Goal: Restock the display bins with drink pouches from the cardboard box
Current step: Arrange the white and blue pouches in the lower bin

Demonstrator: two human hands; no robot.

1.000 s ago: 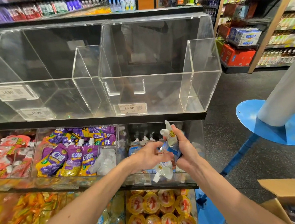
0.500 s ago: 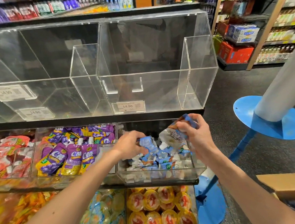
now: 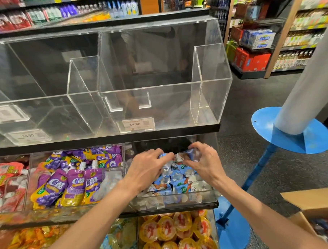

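Blue pouch (image 3: 194, 154) curled inside right fingers (image 3: 200, 148); left fingers (image 3: 156, 155) atop pouch pile (image 3: 180, 180)

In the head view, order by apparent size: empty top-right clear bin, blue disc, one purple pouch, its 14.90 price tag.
1. clear bin
2. blue disc
3. purple pouch (nearer the camera, so uncertain)
4. price tag

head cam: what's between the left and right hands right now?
Blue-and-white drink pouches, heaped in the clear bin, fill the gap between the left hand and the right hand. There is no bare stretch. The head view shows it.
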